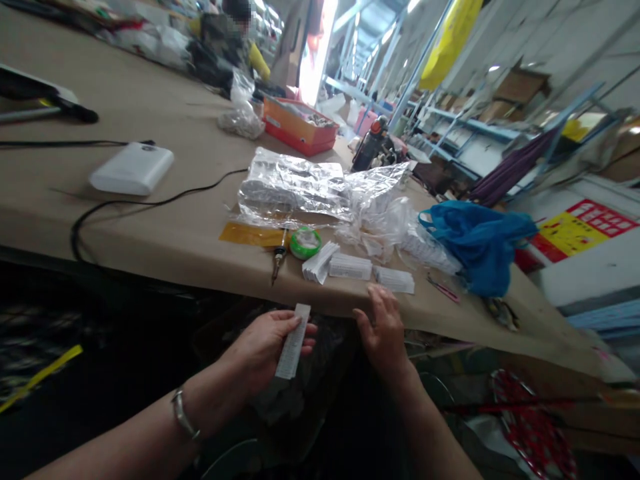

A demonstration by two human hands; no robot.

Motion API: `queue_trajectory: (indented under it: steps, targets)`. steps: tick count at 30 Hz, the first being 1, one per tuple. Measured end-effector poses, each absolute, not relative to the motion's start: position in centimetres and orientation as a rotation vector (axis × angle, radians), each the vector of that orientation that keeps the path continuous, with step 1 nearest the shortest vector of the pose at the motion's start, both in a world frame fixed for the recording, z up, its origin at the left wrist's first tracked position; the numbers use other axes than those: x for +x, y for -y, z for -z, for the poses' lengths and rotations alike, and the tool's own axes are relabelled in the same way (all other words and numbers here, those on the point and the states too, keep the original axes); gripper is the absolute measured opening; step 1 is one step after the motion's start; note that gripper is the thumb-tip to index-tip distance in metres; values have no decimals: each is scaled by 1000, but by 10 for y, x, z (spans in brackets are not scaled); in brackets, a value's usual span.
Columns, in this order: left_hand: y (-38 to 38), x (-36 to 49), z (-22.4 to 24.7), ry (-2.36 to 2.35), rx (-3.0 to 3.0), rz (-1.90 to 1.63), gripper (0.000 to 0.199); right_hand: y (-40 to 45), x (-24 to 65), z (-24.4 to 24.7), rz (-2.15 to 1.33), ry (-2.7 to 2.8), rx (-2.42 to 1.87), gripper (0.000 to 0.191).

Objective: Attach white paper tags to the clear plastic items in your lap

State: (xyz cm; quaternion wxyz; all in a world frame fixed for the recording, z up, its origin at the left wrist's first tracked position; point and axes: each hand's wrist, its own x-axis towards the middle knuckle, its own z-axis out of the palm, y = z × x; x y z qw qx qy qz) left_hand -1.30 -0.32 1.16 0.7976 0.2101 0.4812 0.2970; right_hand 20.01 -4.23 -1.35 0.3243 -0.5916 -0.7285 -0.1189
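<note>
Held only by the left hand's (265, 343) fingertips below the table (165, 220) edge, the white strip (293, 341) could slip into the dark clutter underneath, while the open, empty right hand (383, 327) hovers near the white stacks (350, 267), whose print is unreadable.

The counter (150, 100) is tan, and on it lie a white box (132, 168) with a black cable (150, 199), a green roll of tape (305, 243), an amber strip (253, 235), silvery clear wrapping (300, 183) and white label stacks (350, 266). A blue bag (475, 243) lies beside them, an orange-red tray (299, 125) farther back. The left hand (265, 347) holds a white strip (293, 341) printed with fine grey lines, above a silver bracelet (183, 415).
</note>
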Motion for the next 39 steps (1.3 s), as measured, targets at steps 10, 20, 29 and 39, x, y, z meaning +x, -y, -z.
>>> queue_trajectory:
  steps: [10, 20, 29, 39]
  targets:
    - [6, -10, -4, -1039, 510, -597, 8, 53, 278, 44, 575, 1955, -1870, 36]
    - [11, -9, -6, -1003, 491, -580, 9, 57, 226, 11, 169, 1608, -1356, 12]
    - [12, -12, -10, -796, 390, -754, 13, 54, 122, 23, 44, 2104, -967, 18]
    - [11, -15, 0, -798, 356, -801, 11, 52, 127, 23, 12, 2287, -943, 18]
